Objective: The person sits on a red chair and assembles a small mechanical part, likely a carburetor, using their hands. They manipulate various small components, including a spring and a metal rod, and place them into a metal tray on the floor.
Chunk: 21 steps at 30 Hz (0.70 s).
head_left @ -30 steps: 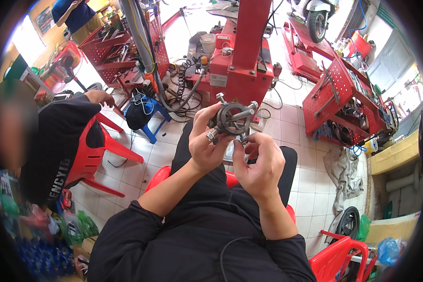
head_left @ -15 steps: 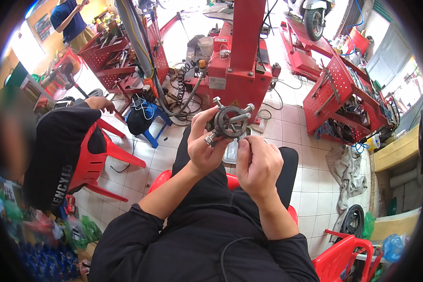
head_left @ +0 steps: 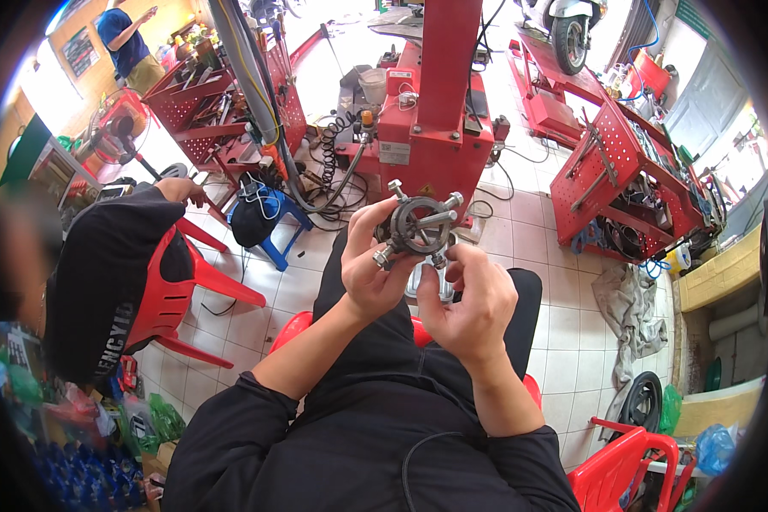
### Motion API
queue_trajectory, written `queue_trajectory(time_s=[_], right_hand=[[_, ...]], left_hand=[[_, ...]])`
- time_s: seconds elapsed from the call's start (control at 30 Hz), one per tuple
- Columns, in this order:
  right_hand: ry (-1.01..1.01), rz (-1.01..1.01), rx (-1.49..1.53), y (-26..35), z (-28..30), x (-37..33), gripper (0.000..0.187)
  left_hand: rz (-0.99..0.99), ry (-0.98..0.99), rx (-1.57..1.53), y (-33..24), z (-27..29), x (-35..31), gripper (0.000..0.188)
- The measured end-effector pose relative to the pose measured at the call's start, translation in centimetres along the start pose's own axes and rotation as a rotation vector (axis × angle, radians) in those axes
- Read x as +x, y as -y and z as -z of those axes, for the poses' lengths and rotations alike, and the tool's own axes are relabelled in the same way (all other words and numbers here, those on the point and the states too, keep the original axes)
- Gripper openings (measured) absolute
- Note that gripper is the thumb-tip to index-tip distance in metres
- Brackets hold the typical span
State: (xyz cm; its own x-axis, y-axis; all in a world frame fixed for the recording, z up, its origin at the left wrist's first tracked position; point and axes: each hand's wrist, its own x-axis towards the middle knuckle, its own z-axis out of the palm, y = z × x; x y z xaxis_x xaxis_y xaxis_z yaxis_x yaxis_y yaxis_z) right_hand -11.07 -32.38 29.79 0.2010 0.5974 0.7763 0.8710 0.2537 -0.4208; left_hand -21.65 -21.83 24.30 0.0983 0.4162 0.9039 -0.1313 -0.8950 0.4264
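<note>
Above my lap, my left hand (head_left: 374, 271) is closed around a dark metal ring with several bolts (head_left: 420, 224) sticking out around it. My left fingers wrap its left side, and a long shiny bolt or rod lies across its middle. Just below the ring, my right hand (head_left: 476, 305) has its thumb and forefinger parted, close to the lower bolt (head_left: 439, 258). Whether a fingertip still touches that bolt I cannot tell. Behind the hands, partly hidden, a pale tray-like thing (head_left: 416, 282) shows between my knees.
Ahead stands a red machine (head_left: 435, 158) with hoses and cables. At left, a person in black sits on a red plastic chair (head_left: 166, 294), beside a blue stool (head_left: 286, 226). Red tool carts (head_left: 619, 175) flank both sides. A grey cloth (head_left: 631, 311) and a tyre (head_left: 642, 401) lie right.
My right thumb and forefinger have come apart from their pinch at the lower bolt, leaving it more exposed. My left hand keeps the ring almost in place.
</note>
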Motion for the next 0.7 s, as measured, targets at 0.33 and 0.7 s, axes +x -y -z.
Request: queue_trajectory(time_s=[0.33, 0.7], right_hand=[[-0.029, -0.065, 0.041, 0.5, -0.1, -0.2, 0.014], [0.032, -0.01, 0.031, -0.2, -1.0, -0.7, 0.012]], left_hand=[[0.003, 0.001, 0.024, -0.1, 0.2, 0.0, 0.021], [0.025, -0.01, -0.001, 0.1, 0.2, -0.4, 0.021]])
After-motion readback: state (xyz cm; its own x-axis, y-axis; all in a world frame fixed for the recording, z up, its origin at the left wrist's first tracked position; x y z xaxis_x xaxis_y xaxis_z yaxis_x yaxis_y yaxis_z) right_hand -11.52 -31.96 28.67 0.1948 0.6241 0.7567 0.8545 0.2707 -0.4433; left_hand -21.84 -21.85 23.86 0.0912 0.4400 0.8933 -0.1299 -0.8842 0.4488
